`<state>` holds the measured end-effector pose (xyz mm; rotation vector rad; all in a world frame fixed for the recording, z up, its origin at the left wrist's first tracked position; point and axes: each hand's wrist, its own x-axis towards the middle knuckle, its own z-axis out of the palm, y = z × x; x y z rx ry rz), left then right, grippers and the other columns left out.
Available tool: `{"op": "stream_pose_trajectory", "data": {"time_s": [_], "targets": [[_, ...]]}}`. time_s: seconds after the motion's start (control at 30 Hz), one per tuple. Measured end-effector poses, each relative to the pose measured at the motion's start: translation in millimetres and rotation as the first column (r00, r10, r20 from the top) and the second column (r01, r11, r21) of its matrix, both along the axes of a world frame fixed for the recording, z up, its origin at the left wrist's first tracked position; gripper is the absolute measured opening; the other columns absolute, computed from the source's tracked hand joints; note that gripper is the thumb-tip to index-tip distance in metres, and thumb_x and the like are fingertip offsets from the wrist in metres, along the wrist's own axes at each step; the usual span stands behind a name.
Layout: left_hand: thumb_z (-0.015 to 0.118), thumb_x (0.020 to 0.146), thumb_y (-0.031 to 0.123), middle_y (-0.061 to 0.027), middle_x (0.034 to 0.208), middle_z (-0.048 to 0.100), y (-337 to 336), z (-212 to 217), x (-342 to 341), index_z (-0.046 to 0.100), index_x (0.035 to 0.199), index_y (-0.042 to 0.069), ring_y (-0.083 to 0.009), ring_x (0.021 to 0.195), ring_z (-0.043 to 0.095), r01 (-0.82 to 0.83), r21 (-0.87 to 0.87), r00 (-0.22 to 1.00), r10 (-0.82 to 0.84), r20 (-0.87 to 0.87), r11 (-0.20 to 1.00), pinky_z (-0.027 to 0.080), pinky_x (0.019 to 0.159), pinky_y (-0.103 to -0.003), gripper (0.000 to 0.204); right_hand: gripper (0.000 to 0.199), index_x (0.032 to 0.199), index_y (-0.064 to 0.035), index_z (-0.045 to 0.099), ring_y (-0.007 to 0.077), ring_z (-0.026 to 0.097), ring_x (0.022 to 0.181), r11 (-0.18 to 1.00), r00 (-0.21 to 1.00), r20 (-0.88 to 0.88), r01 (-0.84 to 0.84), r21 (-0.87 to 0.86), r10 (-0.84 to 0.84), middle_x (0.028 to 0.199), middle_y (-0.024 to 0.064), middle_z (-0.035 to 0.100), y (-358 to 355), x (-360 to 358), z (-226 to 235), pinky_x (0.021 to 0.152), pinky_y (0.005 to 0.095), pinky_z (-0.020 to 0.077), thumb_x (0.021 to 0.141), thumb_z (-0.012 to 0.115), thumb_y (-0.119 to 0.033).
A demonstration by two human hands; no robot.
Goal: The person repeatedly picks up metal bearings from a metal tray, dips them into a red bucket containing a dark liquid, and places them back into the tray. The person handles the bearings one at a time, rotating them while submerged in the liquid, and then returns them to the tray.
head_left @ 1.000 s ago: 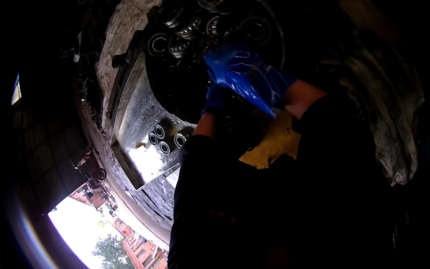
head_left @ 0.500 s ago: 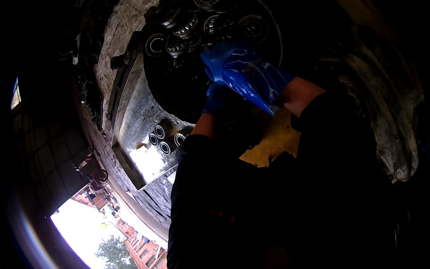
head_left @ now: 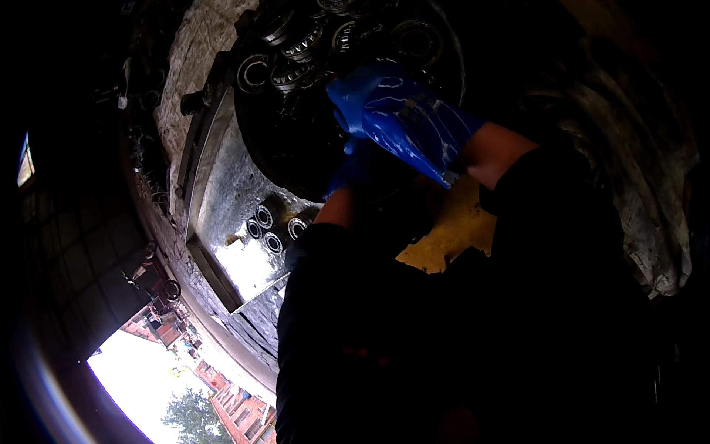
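Note:
My right hand (head_left: 407,115), in a long blue rubber glove, reaches over a dark round tub (head_left: 248,140). Its fingers curl inward, and whatever they grip is hidden. Close below it is my left hand (head_left: 350,169), gloved in the same blue; shadow and the right glove cover most of its fingers. Metal roller bearings (head_left: 302,46) lie heaped in the far part of the tub, just beyond my hands. Among them are a bearing ring (head_left: 254,74) at the left and a larger ring (head_left: 416,44) at the right.
A metal tray (head_left: 222,192) with a raised rim stands left of the tub. Several bearings (head_left: 264,216) stand grouped on it. A yellowish sheet (head_left: 455,229) shows near my right forearm, and crumpled cloth (head_left: 651,222) hangs at the right. Deep shadow covers much of the view.
My right hand has shifted slightly up and left. The left hand has moved a little down and apart from it. The bearings on the tray stay put.

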<state>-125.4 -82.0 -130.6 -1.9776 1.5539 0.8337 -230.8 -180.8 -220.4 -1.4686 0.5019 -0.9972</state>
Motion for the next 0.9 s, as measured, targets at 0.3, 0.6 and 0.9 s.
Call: {"op": "stream_pose_trajectory", "data": {"time_s": [0.3,0.6,0.9], "targets": [[0.067,0.087,0.031,-0.0161,0.12,0.068,0,2,1,0.063,0.124,0.011,-0.0321,0.112,0.065,-0.009,0.006,1.0,0.009,0.026,1.0,0.053,0.093,-0.042,0.042,0.048,0.136,-0.0066,0.052,0.0245,0.062,0.116,0.999,1.0,-0.004,-0.028,-0.044,0.028,0.13,0.0159,0.058,3,3,3,0.097,0.0378,0.0537,0.095,0.062,-0.03],[0.067,0.087,0.031,-0.0162,0.12,0.068,-12,4,6,0.063,0.124,0.011,-0.032,0.113,0.065,-0.029,0.003,1.0,0.029,0.011,1.0,0.053,0.094,-0.042,0.042,0.046,0.133,-0.006,0.055,0.0238,0.063,0.114,0.997,0.999,0.001,-0.039,-0.067,0.039,0.128,0.0161,0.06,-1,-2,8,0.095,0.0367,0.0551,0.094,0.065,-0.027],[0.071,0.084,0.028,-0.0151,0.111,0.071,8,12,63,0.065,0.12,0.008,-0.0292,0.099,0.07,-0.283,-0.231,0.957,0.26,-0.127,0.931,0.057,0.083,-0.04,0.042,0.043,0.131,-0.0068,0.058,0.0232,0.064,0.114,0.992,0.983,-0.162,-0.1,-0.072,0.088,0.126,0.0157,0.063,-9,-6,42,0.095,0.0367,0.0558,0.094,0.067,-0.026]]}}
